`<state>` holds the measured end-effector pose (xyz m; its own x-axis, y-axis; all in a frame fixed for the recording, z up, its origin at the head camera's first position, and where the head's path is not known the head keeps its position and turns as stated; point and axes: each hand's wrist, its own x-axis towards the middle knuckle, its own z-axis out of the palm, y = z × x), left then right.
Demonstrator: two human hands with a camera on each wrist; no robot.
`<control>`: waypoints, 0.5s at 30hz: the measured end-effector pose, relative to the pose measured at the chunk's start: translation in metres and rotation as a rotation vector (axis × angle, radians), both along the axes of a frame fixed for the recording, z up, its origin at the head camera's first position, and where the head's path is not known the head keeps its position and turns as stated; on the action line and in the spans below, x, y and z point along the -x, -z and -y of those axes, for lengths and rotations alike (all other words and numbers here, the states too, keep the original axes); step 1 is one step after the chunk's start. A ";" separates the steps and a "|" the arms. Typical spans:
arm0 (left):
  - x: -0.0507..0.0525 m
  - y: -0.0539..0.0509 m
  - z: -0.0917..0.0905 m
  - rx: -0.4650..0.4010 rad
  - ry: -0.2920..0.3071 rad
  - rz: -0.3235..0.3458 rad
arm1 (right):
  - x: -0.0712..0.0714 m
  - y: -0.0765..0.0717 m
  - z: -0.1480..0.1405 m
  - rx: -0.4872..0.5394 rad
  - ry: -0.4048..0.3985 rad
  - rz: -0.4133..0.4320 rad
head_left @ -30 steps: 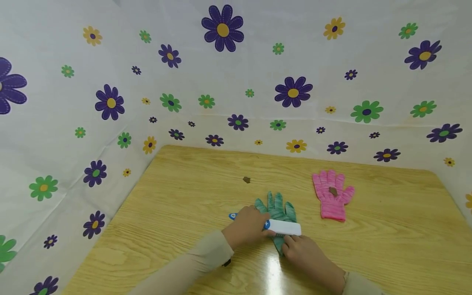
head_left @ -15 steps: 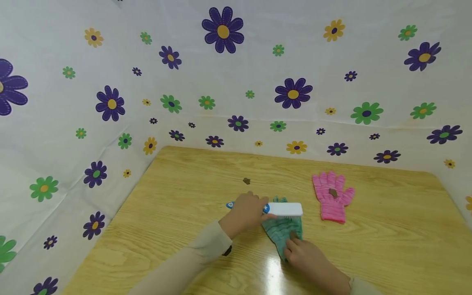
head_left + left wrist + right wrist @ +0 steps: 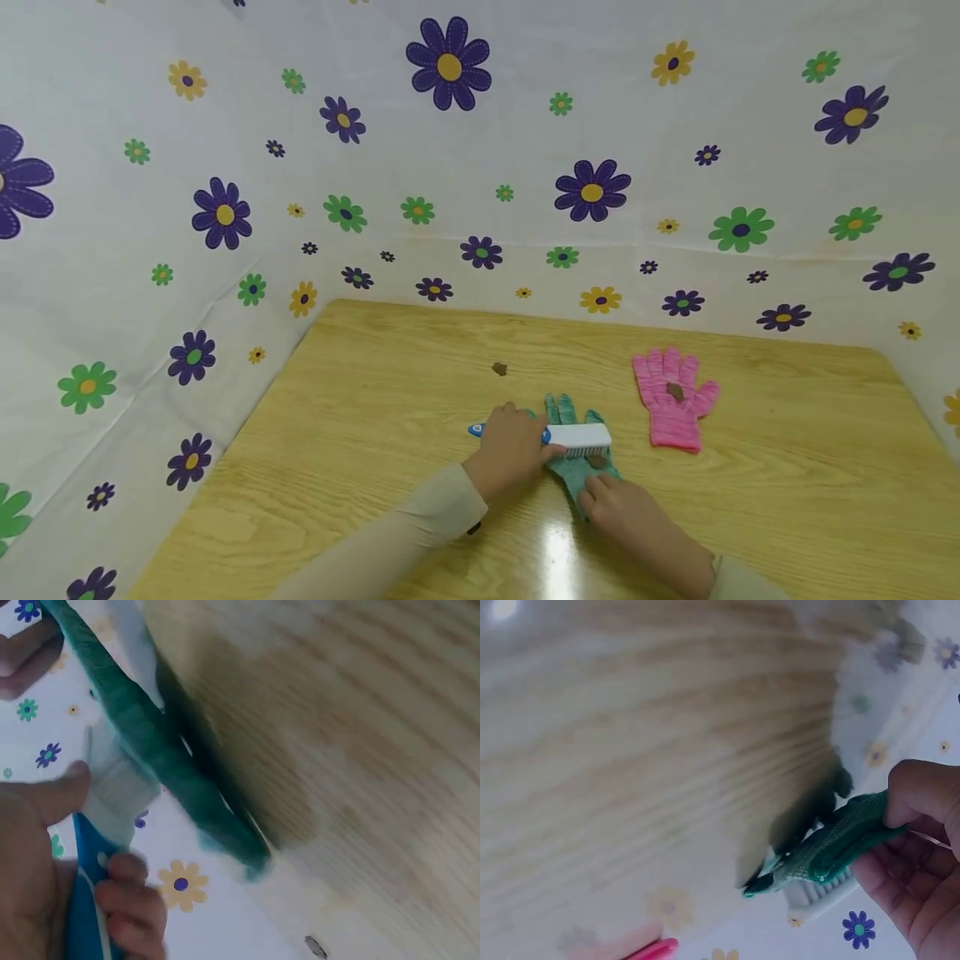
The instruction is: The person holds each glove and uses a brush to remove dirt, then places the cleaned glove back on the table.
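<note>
My left hand [image 3: 512, 450] grips a brush by its blue handle [image 3: 91, 892]. The brush's white head [image 3: 581, 437] lies across the green glove [image 3: 577, 475], bristles down. At the glove's cuff end, my right hand [image 3: 626, 515] pinches the fabric between thumb and fingers, as the right wrist view shows with the green cloth [image 3: 840, 844]. A brown patch [image 3: 596, 460] shows on the glove just below the bristles. Part of the glove is hidden under the brush and my left hand. From the left wrist view, the glove looks raised off the wood.
A pink glove [image 3: 677, 425] with a brown patch [image 3: 675, 392] on it lies to the right. Farther back is a small brown piece [image 3: 499, 368] on the wooden table [image 3: 375, 375]. Flower-printed white cloth [image 3: 517, 150] stands behind and to the left.
The brush went up toward the glove's fingers, then came slightly back down. The brown patch, hidden at first, now shows below the bristles. My right hand keeps its hold near the cuff.
</note>
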<state>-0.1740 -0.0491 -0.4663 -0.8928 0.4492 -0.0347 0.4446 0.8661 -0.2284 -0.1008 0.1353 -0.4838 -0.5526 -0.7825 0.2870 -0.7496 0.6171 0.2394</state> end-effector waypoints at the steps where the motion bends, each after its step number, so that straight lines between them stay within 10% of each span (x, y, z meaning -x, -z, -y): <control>1: 0.002 0.000 0.001 0.006 -0.014 -0.016 | -0.001 0.001 0.000 0.000 -0.010 -0.006; 6: 0.007 -0.006 0.005 -0.033 -0.049 -0.020 | -0.007 0.006 -0.001 -0.013 -0.051 0.031; 15: -0.013 -0.018 0.012 -0.079 0.117 0.159 | -0.008 0.007 -0.007 -0.005 -0.020 0.114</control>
